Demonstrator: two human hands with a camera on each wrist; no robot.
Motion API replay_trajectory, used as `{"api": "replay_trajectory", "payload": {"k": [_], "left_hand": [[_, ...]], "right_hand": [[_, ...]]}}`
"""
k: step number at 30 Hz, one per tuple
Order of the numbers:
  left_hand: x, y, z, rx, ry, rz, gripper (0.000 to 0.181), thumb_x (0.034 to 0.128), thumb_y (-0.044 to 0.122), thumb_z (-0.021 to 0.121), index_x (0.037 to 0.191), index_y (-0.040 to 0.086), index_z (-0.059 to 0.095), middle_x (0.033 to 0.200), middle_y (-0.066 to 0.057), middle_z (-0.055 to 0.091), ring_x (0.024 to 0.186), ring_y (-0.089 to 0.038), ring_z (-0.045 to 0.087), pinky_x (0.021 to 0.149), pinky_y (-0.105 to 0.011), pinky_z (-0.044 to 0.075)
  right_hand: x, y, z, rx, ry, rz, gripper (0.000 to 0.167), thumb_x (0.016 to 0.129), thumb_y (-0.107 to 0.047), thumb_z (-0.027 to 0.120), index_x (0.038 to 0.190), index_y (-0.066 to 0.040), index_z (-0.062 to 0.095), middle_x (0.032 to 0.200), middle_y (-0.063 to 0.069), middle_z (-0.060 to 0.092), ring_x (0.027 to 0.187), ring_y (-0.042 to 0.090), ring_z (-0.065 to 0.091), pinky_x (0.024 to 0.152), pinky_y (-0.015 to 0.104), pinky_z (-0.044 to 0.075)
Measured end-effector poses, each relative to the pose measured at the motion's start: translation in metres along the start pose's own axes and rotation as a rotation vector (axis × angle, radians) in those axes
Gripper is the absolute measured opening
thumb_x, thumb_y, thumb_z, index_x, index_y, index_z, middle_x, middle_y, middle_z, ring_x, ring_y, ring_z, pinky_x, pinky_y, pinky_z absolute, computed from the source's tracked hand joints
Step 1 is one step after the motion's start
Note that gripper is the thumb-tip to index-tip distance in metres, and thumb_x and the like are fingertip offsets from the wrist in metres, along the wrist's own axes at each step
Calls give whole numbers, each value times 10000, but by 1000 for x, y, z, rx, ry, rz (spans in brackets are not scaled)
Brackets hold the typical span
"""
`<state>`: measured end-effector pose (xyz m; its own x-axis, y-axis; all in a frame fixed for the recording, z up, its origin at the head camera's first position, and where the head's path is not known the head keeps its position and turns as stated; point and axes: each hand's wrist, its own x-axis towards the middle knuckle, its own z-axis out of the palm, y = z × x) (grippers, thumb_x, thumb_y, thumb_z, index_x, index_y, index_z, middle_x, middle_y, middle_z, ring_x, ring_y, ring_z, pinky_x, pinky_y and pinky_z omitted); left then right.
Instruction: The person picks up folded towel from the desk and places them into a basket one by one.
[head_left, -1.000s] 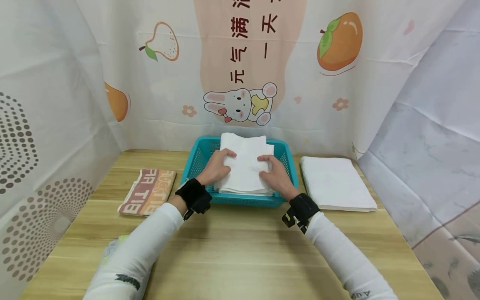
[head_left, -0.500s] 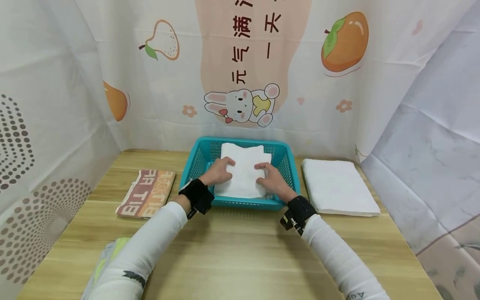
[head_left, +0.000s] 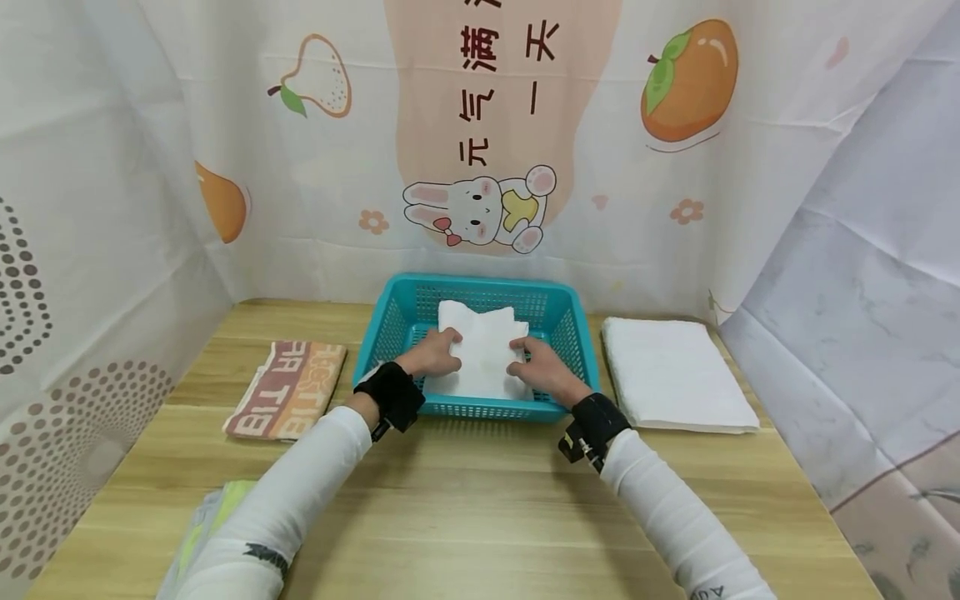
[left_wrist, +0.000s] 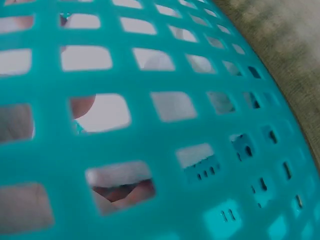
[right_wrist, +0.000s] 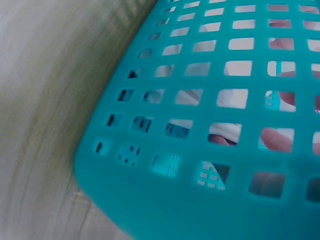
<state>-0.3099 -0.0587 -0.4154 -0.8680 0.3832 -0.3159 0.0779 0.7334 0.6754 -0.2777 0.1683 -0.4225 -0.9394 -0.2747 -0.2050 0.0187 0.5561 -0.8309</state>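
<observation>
A folded white towel [head_left: 483, 354] lies low inside the teal basket [head_left: 480, 408], between both hands. At its left side the left hand [head_left: 433, 354] grips it, thumb and a finger over the top. The right hand [head_left: 543, 367] grips the towel's right side in the same way. Through the holes of the basket wall [left_wrist: 145, 130] in the left wrist view, bits of fingers and white cloth show. The right wrist view likewise gives the basket wall [right_wrist: 200, 120] with fingertips and cloth behind it; fingers beneath the towel are mostly hidden.
A folded white towel [head_left: 678, 375] lies right of the basket. To the left is a folded orange and maroon patterned cloth [head_left: 288, 390]; a grey and green cloth [head_left: 206, 525] sits nearer, partly under the left forearm. A printed curtain [head_left: 315, 208] hangs behind the table.
Both hands have lowered the white towel deeper into the basket. Its upper edge, earlier above the basket's back rim, now lies below that rim.
</observation>
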Motion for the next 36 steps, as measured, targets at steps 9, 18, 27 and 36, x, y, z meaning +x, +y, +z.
{"api": "replay_trajectory", "payload": {"k": [9,18,27,36], "left_hand": [[-3,-3,-4,29,-13,-15,573,993,111,494,1522,16,295,1560,-280,222,1356,-367,332,984,-443,351],[-7,-2,-5,72,-37,-30,657,990,150,509,1575,65,222,1620,-249,124,1505,-412,78,1134,-544,259],[-11,4,-6,83,-48,-40,710,982,170,520,1595,100,170,1630,-256,63,1499,-447,62,1150,-574,219],[-14,4,-7,50,-35,3,711,997,192,522,1595,84,154,1639,-229,70,1514,-397,39,1158,-561,224]], "right_hand": [[0,2,2,10,-24,-5,525,1018,-102,513,1506,-6,345,1573,207,284,1420,408,326,1053,476,413],[-2,1,-1,-31,-38,-23,660,1000,-89,530,1568,-10,202,1627,231,141,1490,416,151,1107,525,343],[1,3,0,-97,-17,-32,729,974,-139,586,1572,-6,192,1616,275,109,1500,430,65,1153,578,233],[3,3,-3,-81,-17,-25,720,989,-138,573,1577,-13,175,1622,267,87,1502,425,60,1157,561,239]]}}
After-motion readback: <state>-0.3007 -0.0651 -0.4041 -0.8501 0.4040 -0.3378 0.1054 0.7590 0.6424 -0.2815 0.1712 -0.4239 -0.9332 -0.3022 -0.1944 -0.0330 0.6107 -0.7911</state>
